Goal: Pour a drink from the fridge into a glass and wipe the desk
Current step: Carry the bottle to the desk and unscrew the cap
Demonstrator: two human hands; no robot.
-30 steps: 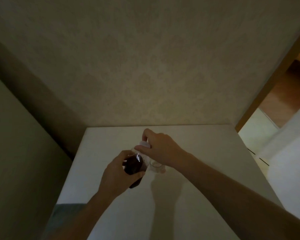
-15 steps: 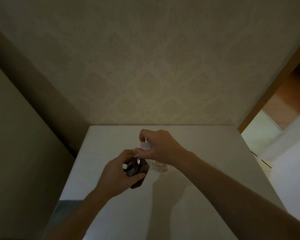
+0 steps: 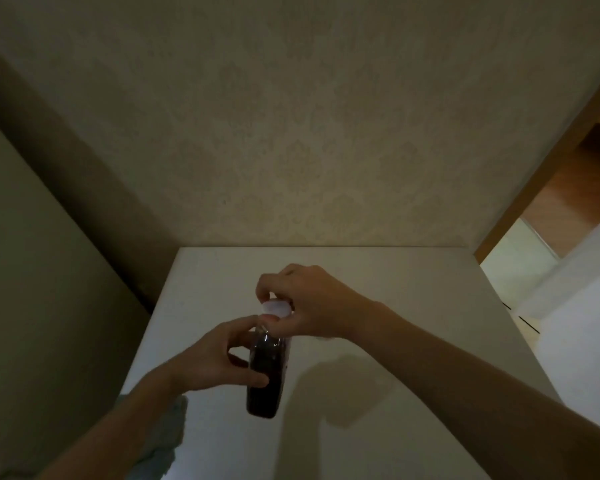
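I am holding the dark bottle above the white bench, my left hand grasping its body, thumb across the front and fingers behind. My right hand is pinching the white cap at the top, fingertips closed around its rim. A greyish cloth is lying below my left grip, under the forearm, at the bench's near-left edge.
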